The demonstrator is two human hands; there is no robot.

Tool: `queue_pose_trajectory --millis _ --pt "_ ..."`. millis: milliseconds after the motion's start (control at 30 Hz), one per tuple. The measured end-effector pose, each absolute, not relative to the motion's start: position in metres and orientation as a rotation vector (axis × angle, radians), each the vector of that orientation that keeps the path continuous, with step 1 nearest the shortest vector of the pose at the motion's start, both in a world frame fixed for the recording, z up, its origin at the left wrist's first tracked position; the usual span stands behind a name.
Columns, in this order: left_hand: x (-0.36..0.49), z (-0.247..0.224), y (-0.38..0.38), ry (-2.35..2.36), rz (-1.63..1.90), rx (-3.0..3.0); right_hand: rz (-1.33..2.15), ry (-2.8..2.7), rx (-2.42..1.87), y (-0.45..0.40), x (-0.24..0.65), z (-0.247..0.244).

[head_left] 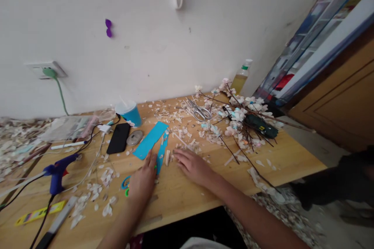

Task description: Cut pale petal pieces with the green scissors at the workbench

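Note:
My left hand (143, 177) lies flat over small scissors with blue and green handles (125, 183), beside the lower ends of two blue paper pieces; its fingers are extended, touching the edge of the wider strip (152, 140). The narrower blue piece (162, 153) lies just right of those fingers. My right hand (189, 163) rests palm down on the wooden table, its fingers spread a little near a small pale scrap (167, 157). Nothing shows in its grasp. Pale petal scraps lie beyond both hands.
Flower branches (236, 116), metal scissors (200, 111) and a bottle (239, 79) stand or lie at the right. Leftward are a blue cup (130, 113), phone (118, 138), metal disc (134, 137), glue gun (58, 173) and yellow cutter (41, 213).

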State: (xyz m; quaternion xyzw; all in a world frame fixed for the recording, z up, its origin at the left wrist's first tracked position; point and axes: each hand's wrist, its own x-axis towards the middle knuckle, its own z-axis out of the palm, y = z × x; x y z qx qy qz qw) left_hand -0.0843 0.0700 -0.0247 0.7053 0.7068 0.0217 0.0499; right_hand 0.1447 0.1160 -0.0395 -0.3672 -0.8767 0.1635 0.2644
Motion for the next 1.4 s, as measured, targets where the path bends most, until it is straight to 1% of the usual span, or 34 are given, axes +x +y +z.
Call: queue_pose_trajectory --millis 100,167,233,367,500,700,800,900,1033,1100,1167,1300,1400 --pt "-0.087 -0.025 0.062 2.147 0.092 2.109 0.362 -2.167 -1.265 0.112 0.153 -0.031" --pt "-0.083 -0.026 0.057 2.139 0.132 2.074 0.332 -2.147 -1.364 0.113 0.149 -0.032" --pt "-0.074 -0.027 0.052 2.119 0.148 2.068 0.335 -2.259 -1.286 0.116 0.140 -0.038" --pt "-0.054 -0.029 0.045 2.044 0.071 2.117 0.346 -2.508 -0.969 0.127 0.115 -0.056" --pt "-0.049 -0.029 0.042 2.061 0.009 2.111 0.346 -2.529 -0.946 0.133 0.108 -0.067" --pt "-0.048 -0.021 0.042 2.046 -0.029 2.093 0.352 -2.492 -0.897 0.118 0.132 -0.070" --pt "-0.042 -0.015 0.044 1.987 -0.007 2.089 0.319 -2.476 -0.921 0.112 0.144 -0.067" --pt "-0.043 -0.012 0.047 1.891 0.132 2.075 0.269 -2.441 -0.941 0.111 0.154 -0.059" --pt "-0.057 -0.007 0.059 2.041 0.319 1.971 0.282 -2.174 -1.061 0.110 0.171 -0.038" --pt "-0.063 -0.006 0.067 2.083 0.290 1.961 0.307 -2.027 -1.151 0.105 0.180 -0.029" --pt "-0.065 -0.006 0.074 2.034 0.212 2.008 0.342 -1.995 -1.212 0.095 0.188 -0.026" --pt "-0.060 -0.012 0.087 1.938 0.092 2.124 0.415 -2.223 -1.201 0.071 0.195 -0.039" --pt "-0.057 -0.014 0.104 1.984 0.046 2.163 0.385 -2.375 -1.181 0.063 0.192 -0.051"
